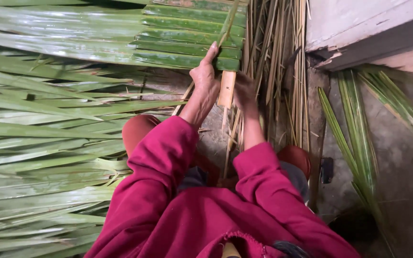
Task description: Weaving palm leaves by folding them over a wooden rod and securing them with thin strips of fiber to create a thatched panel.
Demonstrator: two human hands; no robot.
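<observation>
Green fronds (pixel 39 129) cover the floor; left hand (pixel 205 79) presses folded leaves (pixel 187 45), right hand (pixel 244 93) grips the slat (pixel 226 89).

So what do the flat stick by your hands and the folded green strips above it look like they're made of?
The flat stick looks like split bamboo or pale wood: tan, matte, straight-edged. The folded green strips look like fresh palm leaves: glossy, ribbed lengthwise, creased over at the edge. The left hand presses on them; the right hand is beside the stick, its grip hidden.
</observation>
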